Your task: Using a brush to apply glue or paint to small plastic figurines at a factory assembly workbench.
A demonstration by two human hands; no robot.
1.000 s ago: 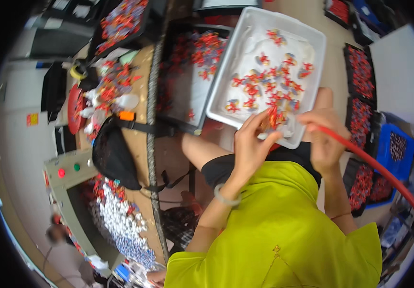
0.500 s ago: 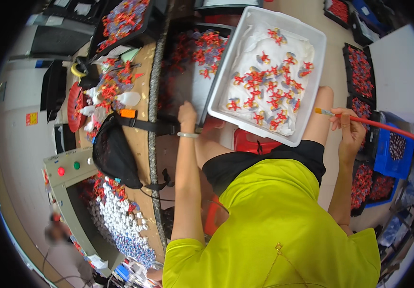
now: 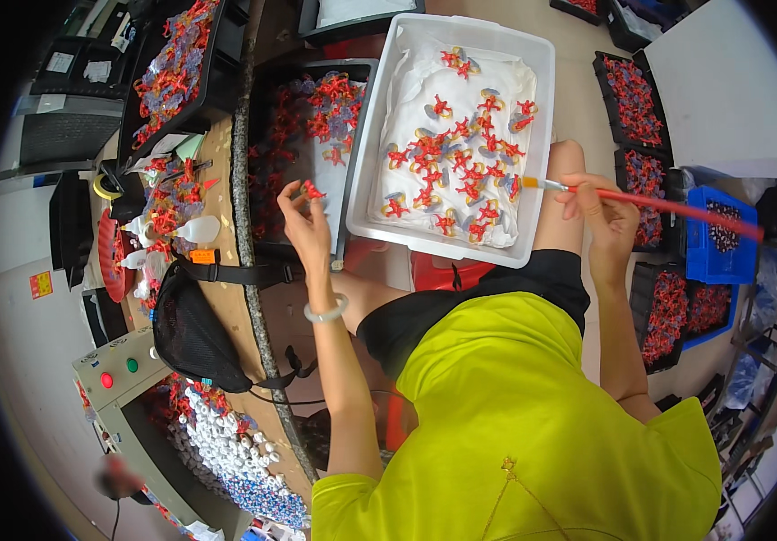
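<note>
A pale wall (image 3: 18, 361) stands on the left. Next comes a wooden bench (image 3: 233, 316) with a speckled edge, carrying a black mesh bag (image 3: 192, 329). Beside it is a black tray (image 3: 341, 68) of red pieces, then a white tray (image 3: 442, 249) with winged red figures spread on a white lining. Pale floor (image 3: 587, 117) and a blue bin (image 3: 731, 270) lie to the right.

The left hand (image 3: 309, 230), above the black tray, pinches one small red figure (image 3: 313, 190) at its fingertips. The right hand (image 3: 609, 216) grips a red-handled brush (image 3: 668, 203), bristles pointing left over the white tray's right rim.
</note>
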